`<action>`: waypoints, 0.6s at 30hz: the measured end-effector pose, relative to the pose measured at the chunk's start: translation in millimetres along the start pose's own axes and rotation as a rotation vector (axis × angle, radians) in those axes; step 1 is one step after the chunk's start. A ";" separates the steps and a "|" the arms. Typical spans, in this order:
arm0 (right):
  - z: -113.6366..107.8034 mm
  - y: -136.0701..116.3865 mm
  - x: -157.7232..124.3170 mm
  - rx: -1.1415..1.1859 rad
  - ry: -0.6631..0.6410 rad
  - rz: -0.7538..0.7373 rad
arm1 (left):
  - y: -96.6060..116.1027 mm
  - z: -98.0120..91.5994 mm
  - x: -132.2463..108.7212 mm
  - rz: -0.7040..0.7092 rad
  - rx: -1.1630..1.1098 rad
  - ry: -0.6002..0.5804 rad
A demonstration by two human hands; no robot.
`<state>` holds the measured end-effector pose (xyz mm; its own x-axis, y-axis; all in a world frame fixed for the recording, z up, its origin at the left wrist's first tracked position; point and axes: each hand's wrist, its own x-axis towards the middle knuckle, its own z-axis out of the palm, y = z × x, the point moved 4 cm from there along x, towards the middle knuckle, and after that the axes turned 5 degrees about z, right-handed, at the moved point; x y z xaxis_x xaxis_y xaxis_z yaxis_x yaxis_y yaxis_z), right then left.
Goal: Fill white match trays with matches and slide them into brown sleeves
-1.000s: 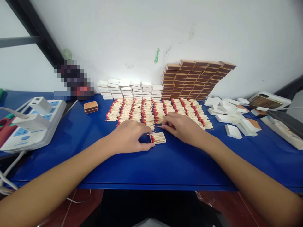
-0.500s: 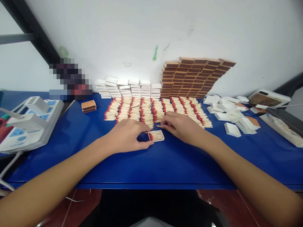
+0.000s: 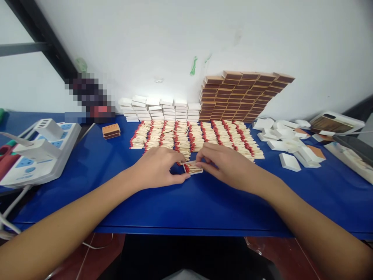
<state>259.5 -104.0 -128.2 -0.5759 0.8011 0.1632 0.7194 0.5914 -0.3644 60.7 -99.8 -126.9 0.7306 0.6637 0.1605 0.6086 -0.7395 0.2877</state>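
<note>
Left hand (image 3: pixel 159 167) clamped on the match tray's (image 3: pixel 198 172) left end, mid-table (image 3: pixel 186 206) | right hand (image 3: pixel 218 161) over its right end, pinching anything? can't tell | featherlight card by the look, crushable: take the side walls, gently now!

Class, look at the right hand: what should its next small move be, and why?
Probably the right hand should release whatever it pinches: it reaches over the right end of the tray, matches lie inside, and the left hand brackets the other end.
</note>
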 end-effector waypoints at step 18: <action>20.9 1.2 17.5 0.134 0.018 -0.039 | 11.6 -2.8 -4.3 0.113 -0.091 -0.044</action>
<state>242.1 -91.1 -145.0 -0.5947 0.7798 0.1959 0.6373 0.6057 -0.4765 63.7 -110.9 -121.7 0.8068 0.5699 0.1558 0.4928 -0.7946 0.3547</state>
